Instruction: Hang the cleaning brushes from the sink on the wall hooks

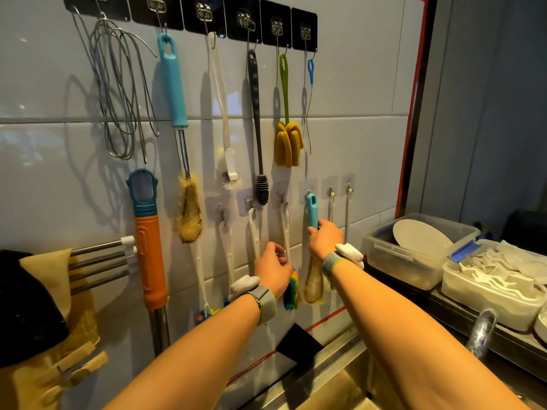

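My right hand (pixel 324 238) grips the blue handle of a brush (pixel 311 210) whose loop sits at a clear wall hook (pixel 307 192); its tan bristle head (pixel 313 281) hangs below my wrist. My left hand (pixel 273 269) is closed around the white stem of a thin brush (pixel 285 229) with a rainbow-coloured head (pixel 291 292), which hangs from the hook (pixel 284 199) to the left. Two more white thin brushes (pixel 228 250) hang further left. Upper black hooks (pixel 245 20) carry several brushes and a whisk.
An orange and teal mop handle (pixel 148 241) stands on the wall at left beside a steel towel rail (pixel 97 261). Clear plastic boxes with a plate (pixel 420 241) and white utensils (pixel 497 279) sit on the right shelf. The steel sink (pixel 340 377) lies below, with a tap (pixel 482 329).
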Demonstrator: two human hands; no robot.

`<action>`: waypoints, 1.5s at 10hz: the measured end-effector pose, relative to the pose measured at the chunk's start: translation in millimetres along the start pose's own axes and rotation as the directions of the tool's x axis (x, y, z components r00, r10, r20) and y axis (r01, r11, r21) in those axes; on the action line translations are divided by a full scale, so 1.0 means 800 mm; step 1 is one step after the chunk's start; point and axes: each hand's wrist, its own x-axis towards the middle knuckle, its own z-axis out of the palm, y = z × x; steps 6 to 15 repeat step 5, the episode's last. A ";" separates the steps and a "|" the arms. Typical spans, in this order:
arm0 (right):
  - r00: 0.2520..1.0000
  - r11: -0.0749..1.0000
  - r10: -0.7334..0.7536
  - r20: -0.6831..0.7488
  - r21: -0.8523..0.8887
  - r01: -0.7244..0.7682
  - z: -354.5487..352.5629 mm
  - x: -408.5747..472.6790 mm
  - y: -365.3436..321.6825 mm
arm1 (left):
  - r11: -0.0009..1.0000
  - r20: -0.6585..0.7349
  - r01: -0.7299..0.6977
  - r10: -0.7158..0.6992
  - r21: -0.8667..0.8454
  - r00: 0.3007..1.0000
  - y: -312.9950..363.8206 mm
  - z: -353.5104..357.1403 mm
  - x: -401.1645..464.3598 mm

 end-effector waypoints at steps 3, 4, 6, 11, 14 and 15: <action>1.000 1.000 0.020 -0.002 0.004 -0.020 -0.035 -0.023 0.008 | 0.999 0.030 -0.034 0.033 0.027 0.999 0.015 -0.011 -0.012; 1.000 0.998 -0.011 0.017 -0.069 0.012 -0.057 -0.030 0.016 | 0.998 0.065 -0.055 0.053 0.022 0.996 0.027 -0.005 -0.018; 0.998 0.962 -0.021 0.061 -0.270 0.036 -0.082 -0.049 0.033 | 0.972 0.128 -0.183 0.165 0.145 0.978 0.045 0.000 -0.027; 0.998 0.962 -0.021 0.061 -0.270 0.036 -0.082 -0.049 0.033 | 0.972 0.128 -0.183 0.165 0.145 0.978 0.045 0.000 -0.027; 0.998 0.962 -0.021 0.061 -0.270 0.036 -0.082 -0.049 0.033 | 0.972 0.128 -0.183 0.165 0.145 0.978 0.045 0.000 -0.027; 0.998 0.962 -0.021 0.061 -0.270 0.036 -0.082 -0.049 0.033 | 0.972 0.128 -0.183 0.165 0.145 0.978 0.045 0.000 -0.027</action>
